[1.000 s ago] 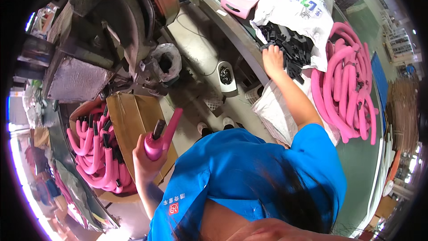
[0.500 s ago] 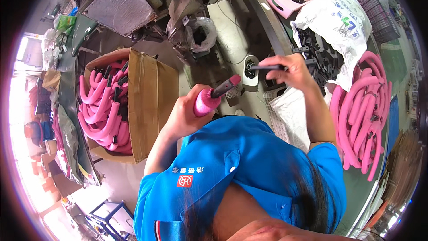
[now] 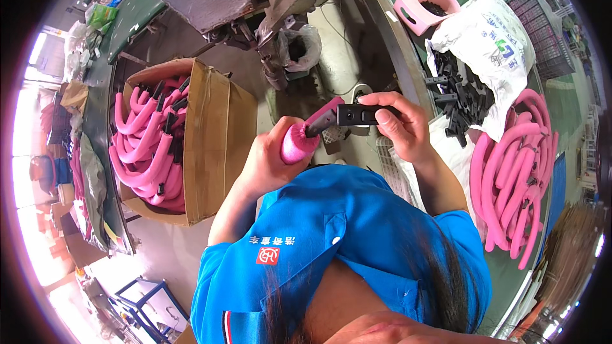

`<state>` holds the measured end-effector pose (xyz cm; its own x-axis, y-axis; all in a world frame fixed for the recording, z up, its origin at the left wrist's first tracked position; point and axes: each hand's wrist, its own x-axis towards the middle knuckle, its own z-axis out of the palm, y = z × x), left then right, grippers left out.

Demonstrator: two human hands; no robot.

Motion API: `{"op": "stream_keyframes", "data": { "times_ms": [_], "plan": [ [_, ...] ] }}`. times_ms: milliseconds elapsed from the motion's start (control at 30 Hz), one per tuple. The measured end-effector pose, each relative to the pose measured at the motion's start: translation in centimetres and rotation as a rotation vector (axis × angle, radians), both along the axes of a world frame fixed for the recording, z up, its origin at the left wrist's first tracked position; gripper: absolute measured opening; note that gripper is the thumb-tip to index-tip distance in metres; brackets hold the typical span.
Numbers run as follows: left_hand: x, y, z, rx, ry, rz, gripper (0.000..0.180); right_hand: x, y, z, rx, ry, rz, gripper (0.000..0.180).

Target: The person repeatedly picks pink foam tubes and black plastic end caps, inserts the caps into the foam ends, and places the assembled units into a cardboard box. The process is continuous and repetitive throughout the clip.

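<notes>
My left hand (image 3: 266, 158) is closed around a pink foam-covered tube (image 3: 299, 144). A flat dark grey end (image 3: 319, 125) sticks out of the foam, pointing up and right, with a dark pink strip (image 3: 327, 106) along it. Between the thumb and fingers of my right hand (image 3: 408, 126) is a flat black plastic piece (image 3: 354, 114) with small holes in it. Its left end meets or overlaps the dark grey end; I cannot tell whether the two are joined.
A cardboard box (image 3: 220, 146) of bent pink foam tubes (image 3: 137, 172) stands left. On the right, black plastic pieces (image 3: 460, 95) spill from a white sack (image 3: 494, 38), beside more pink tubes (image 3: 513, 172) and a pink container (image 3: 417, 16). Machinery (image 3: 280, 25) stands ahead.
My right hand has brought the black plastic piece left and down to the tube's end, and its broad face now shows. My left hand still grips the tube. The view has shifted slightly.
</notes>
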<state>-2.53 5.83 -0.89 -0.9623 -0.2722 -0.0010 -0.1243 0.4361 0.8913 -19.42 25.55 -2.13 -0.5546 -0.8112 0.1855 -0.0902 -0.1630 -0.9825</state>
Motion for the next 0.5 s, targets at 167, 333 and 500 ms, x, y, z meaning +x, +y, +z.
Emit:
{"op": "stream_keyframes", "data": {
  "times_ms": [167,333,500],
  "plan": [
    [0.6,-0.5,-1.2,-0.181,0.076,-0.093,0.026,0.1,-1.5,0.2,-0.005,0.143,0.040,0.018],
    [1.4,-0.8,-3.0,-0.357,0.027,-0.035,0.026,1.2,-3.9,-1.3,0.157,0.276,0.093,0.023],
    [1.3,-2.1,-4.3,-0.296,-0.071,0.093,0.026,1.1,-8.1,-3.8,0.136,0.089,0.098,0.029]
  ]
}}
